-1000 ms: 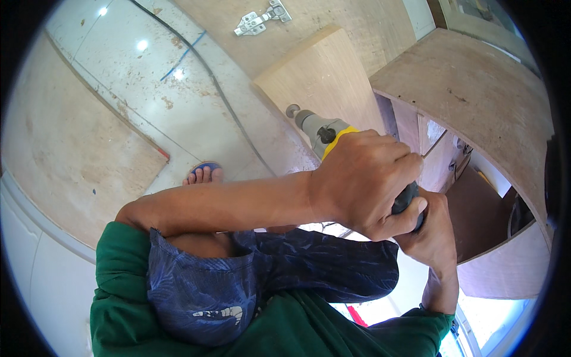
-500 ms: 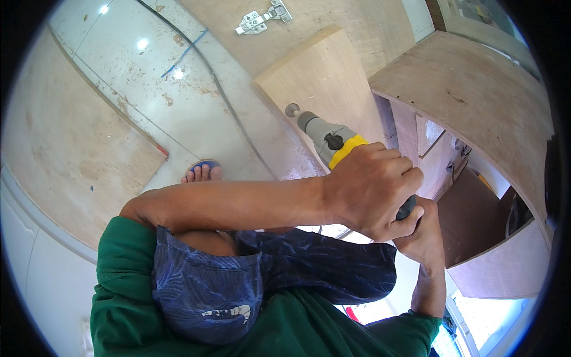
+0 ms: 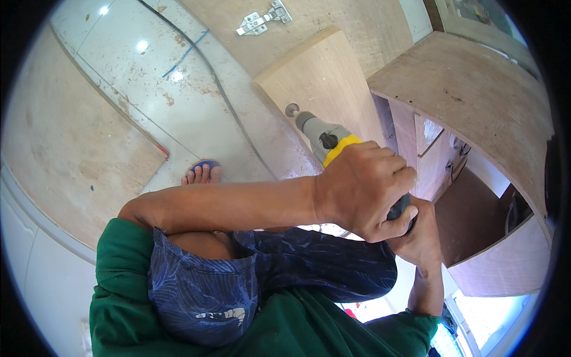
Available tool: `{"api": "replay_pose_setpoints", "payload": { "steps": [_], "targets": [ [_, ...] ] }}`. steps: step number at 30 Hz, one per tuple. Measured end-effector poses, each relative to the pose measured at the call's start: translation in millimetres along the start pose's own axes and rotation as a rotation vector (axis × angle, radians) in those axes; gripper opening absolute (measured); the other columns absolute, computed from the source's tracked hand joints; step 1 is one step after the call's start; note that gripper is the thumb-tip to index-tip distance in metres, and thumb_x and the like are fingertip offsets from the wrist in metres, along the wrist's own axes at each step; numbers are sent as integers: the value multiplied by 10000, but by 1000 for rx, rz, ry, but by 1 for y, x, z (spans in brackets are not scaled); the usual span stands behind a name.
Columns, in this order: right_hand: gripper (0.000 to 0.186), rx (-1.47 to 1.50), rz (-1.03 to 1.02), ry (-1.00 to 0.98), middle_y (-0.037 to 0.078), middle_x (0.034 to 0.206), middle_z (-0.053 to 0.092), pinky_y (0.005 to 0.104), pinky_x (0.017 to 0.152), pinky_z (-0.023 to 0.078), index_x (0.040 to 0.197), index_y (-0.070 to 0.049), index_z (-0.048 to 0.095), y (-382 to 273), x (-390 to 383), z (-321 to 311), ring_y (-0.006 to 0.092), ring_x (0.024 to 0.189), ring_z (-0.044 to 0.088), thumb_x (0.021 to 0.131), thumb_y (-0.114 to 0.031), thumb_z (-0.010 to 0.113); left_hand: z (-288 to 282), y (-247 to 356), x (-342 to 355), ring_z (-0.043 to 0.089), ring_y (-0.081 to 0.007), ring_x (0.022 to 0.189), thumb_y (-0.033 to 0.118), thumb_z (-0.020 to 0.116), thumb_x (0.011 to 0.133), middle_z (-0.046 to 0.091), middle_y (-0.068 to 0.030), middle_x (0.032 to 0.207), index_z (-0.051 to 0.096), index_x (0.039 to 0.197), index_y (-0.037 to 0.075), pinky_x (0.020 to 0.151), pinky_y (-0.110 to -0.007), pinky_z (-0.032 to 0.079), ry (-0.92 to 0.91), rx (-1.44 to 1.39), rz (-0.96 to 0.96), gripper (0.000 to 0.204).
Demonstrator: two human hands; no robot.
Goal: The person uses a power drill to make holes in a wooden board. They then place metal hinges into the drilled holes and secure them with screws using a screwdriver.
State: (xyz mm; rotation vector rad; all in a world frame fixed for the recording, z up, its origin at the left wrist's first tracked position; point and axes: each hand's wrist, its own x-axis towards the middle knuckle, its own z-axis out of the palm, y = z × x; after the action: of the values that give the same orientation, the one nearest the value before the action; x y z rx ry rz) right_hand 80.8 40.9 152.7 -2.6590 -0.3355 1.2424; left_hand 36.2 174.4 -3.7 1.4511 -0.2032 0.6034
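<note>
My left hand [image 3: 366, 190] is wrapped over a grey and yellow power drill [image 3: 327, 134], at its rear. Behind it my right hand [image 3: 419, 235] grips the drill's dark handle, mostly covered by the left hand. The round cutting bit [image 3: 291, 110] at the drill's front sits at the face of a light wooden board [image 3: 330, 68], near its left edge. A metal hinge [image 3: 262, 18] lies on a larger plywood panel [image 3: 386, 24] beyond the board.
An open plywood cabinet [image 3: 464, 77] stands at the right. Another panel [image 3: 77, 149] lies at the left. A black cable [image 3: 220, 89] crosses the tiled floor [image 3: 137, 71]. My bare toes in a blue sandal [image 3: 202, 169] show below the cable, and my shorts at the bottom.
My hands, forearms and the drill's rear have shifted slightly left compared with a second ago; the bit stays at about the same spot on the board.
</note>
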Motion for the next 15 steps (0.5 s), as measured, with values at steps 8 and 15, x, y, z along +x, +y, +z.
{"api": "replay_pose_setpoints", "payload": {
  "steps": [8,15],
  "targets": [
    [215,46,51,-137,150,775,775,363,672,600,967,48,731,-12,26,-33,236,720,793,768,8,801,-6,-7,23,696,-342,625,363,724,869,668,-171,689,679,804,9,597,-453,550,-27,-11,-104,363],
    [204,86,35,-123,146,773,765,358,682,588,945,54,726,14,25,-32,206,733,770,762,-4,796,13,-9,24,668,-334,585,376,725,886,622,-151,656,647,785,32,560,-439,523,-3,14,-59,367]
  ]
}}
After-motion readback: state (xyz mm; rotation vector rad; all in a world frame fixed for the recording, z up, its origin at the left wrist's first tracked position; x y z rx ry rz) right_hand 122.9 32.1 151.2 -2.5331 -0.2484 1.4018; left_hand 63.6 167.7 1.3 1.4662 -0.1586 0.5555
